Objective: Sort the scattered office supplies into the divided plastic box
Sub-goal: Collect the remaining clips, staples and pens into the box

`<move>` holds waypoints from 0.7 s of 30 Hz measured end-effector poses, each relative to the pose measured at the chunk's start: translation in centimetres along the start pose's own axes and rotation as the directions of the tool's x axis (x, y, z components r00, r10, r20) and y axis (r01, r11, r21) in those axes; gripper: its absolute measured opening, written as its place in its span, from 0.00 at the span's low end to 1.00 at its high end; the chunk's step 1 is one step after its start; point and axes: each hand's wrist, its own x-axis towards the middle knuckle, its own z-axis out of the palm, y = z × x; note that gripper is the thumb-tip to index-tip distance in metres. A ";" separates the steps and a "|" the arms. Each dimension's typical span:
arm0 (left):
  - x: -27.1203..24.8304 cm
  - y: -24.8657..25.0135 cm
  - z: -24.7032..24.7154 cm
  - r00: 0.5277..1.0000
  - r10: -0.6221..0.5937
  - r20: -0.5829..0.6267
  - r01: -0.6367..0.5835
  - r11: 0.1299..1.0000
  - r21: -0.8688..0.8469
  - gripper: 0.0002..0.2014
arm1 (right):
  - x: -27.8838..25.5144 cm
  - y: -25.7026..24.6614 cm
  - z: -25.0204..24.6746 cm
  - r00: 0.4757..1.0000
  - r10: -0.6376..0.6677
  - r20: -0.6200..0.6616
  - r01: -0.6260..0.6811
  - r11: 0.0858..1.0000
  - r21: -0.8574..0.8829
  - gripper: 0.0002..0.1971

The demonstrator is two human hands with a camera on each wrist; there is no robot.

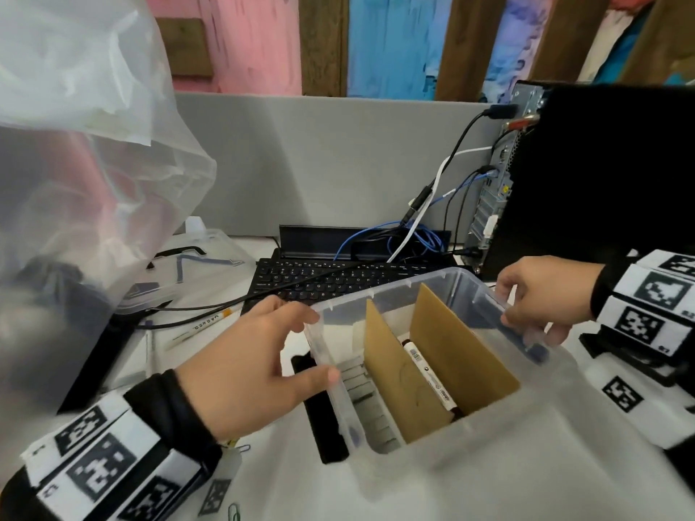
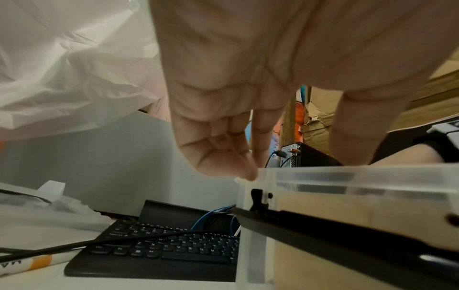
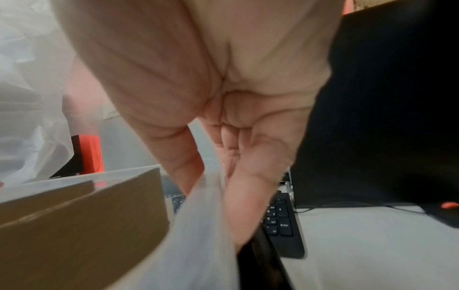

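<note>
The clear plastic box [image 1: 391,289] stands on the white table with two brown cardboard dividers [image 1: 398,374] upright inside. A white marker [image 1: 428,374] with dark ends lies in the middle compartment. Several small grey pieces [image 1: 361,385] sit in the left compartment. My left hand [image 1: 319,347] grips the box's left wall, fingers at the far corner and thumb on the rim. My right hand [image 1: 522,314] pinches the right rim. In the left wrist view the fingertips [image 2: 248,172] touch the box corner [image 2: 347,176]. In the right wrist view the fingers [image 3: 248,215] lie outside the blurred rim [image 3: 206,235].
A black keyboard [image 1: 319,276] and tangled cables [image 1: 413,235] lie just behind the box. A black computer tower [image 1: 601,174] stands at the right. A large translucent bag [image 1: 75,163] fills the left, beside a clear lid [image 1: 195,261]. A pen [image 1: 203,325] and paper clips [image 1: 235,511] lie on the table.
</note>
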 end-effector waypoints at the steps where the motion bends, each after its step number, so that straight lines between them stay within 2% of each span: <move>1: 0.2 0.1 0.2 1.000 0.000 -0.001 0.000 1.000 -0.006 0.29 | -0.2 0.4 0.1 1.000 0.010 0.016 -0.010 0.999 0.030 0.10; 7: 2.2 -0.5 0.0 1.000 -0.014 0.001 0.014 0.992 -0.125 0.17 | -1.0 2.0 0.5 0.994 0.006 0.106 -0.033 0.966 0.255 0.26; 13: 4.5 -1.3 0.6 0.998 -0.052 -0.041 0.048 0.995 -0.085 0.22 | -1.6 2.2 0.9 0.986 -0.034 0.160 -0.040 0.899 0.436 0.27; 21: 5.7 -1.9 0.4 0.995 -0.096 -0.019 0.094 0.990 -0.106 0.23 | -1.5 1.9 0.5 0.985 -0.050 0.166 -0.035 0.881 0.472 0.27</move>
